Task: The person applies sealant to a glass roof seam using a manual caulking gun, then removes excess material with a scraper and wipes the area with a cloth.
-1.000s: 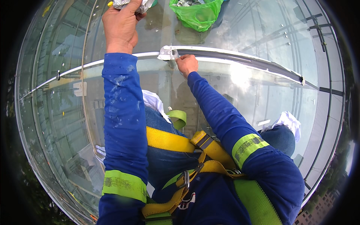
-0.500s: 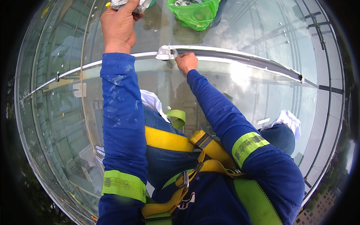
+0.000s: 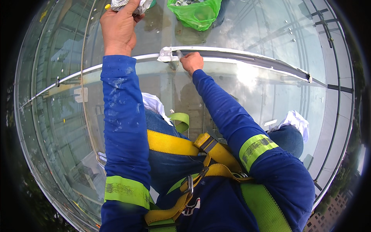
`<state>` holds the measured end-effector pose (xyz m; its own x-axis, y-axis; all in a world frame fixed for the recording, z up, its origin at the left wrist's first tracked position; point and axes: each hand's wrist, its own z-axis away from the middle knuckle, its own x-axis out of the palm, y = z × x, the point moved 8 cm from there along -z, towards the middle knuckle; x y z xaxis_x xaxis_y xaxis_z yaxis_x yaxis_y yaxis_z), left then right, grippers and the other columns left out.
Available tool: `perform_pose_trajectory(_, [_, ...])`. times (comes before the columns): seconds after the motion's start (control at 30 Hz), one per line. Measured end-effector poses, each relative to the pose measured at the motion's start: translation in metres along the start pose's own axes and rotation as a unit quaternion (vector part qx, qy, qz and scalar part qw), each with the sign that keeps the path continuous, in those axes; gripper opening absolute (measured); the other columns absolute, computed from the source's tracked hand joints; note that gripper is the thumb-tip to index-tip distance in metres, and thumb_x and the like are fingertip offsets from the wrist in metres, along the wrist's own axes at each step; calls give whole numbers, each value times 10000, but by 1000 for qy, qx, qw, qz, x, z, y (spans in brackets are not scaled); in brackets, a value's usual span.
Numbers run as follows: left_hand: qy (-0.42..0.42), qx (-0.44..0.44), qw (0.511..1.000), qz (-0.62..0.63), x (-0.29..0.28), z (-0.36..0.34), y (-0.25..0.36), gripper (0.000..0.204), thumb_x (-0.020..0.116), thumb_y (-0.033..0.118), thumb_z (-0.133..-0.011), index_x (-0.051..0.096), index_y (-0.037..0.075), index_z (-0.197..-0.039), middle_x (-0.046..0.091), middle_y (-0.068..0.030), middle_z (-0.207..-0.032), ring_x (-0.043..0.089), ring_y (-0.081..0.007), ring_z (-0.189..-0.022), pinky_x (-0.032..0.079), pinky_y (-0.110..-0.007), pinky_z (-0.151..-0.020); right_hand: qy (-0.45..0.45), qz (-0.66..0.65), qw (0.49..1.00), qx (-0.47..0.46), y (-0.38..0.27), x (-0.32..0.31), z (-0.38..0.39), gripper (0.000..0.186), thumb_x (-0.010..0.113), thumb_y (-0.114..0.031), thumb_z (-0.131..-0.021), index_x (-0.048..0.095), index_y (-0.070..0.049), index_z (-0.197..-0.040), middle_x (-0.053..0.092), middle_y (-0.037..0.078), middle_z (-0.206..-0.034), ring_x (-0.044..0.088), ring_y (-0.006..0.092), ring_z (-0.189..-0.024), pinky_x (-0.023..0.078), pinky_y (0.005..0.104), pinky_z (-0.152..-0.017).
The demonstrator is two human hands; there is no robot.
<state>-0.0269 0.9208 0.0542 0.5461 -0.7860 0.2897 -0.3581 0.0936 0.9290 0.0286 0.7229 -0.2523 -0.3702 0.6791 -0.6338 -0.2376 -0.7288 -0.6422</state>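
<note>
My left hand (image 3: 119,33) is raised at the top left, its fingers closed around a crumpled whitish wad (image 3: 141,7) that looks like paper or cloth. A small yellow tip (image 3: 108,7) and a bit of green show beside it; what they belong to is hidden. My right hand (image 3: 192,62) is closed on a short grey flat tool (image 3: 179,54), its exact kind unclear. That tool meets the dark seam (image 3: 232,57) between glass panels, close to a white metal fitting (image 3: 165,54) at the seam's left end. White tape-like strips (image 3: 220,49) border the seam.
A green plastic bag (image 3: 199,17) with crumpled scraps stands on the glass (image 3: 239,31) beyond the seam. My knees rest on the glass, wrapped in white cloth (image 3: 295,123). A yellow-green harness strap (image 3: 174,144) crosses my lap, and a loose green webbing loop (image 3: 180,120) lies nearby.
The view has shifted slightly, so bag, fitting and left hand sit a little further left. My right hand and its grey tool remain by the fitting; both grips are unchanged.
</note>
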Motion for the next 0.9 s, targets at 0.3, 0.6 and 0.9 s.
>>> perform_pose_trajectory(0.3, [0, -13, 1000, -18, 0, 0, -2, 173, 683, 133, -935, 688, 76, -1098, 705, -2, -963, 660, -111, -826, 498, -277, -694, -28, -29, 999, -10, 7, 6, -2, 230, 746, -246, -703, 807, -152, -904, 757, 132, -971, 717, 307, -953, 561, 385, -889])
perform_pose_trajectory(0.6, [-6, -7, 1000, -12, 0, 0, -3, 167, 678, 117, -929, 689, 77, -1091, 706, -2, -955, 661, -111, -824, 497, -276, -687, -44, 12, 999, -20, -4, 10, -4, 237, 754, -261, -697, 809, -183, -913, 759, 116, -975, 717, 303, -959, 562, 383, -889])
perform_pose_trajectory(0.9, [2, -17, 1000, -18, -3, 0, -5, 175, 671, 116, -933, 688, 75, -1102, 708, -3, -965, 663, -114, -832, 500, -281, -692, -14, 26, 999, -15, -5, 1, -3, 263, 797, -294, -670, 805, -150, -891, 764, 105, -909, 729, 275, -896, 571, 358, -852])
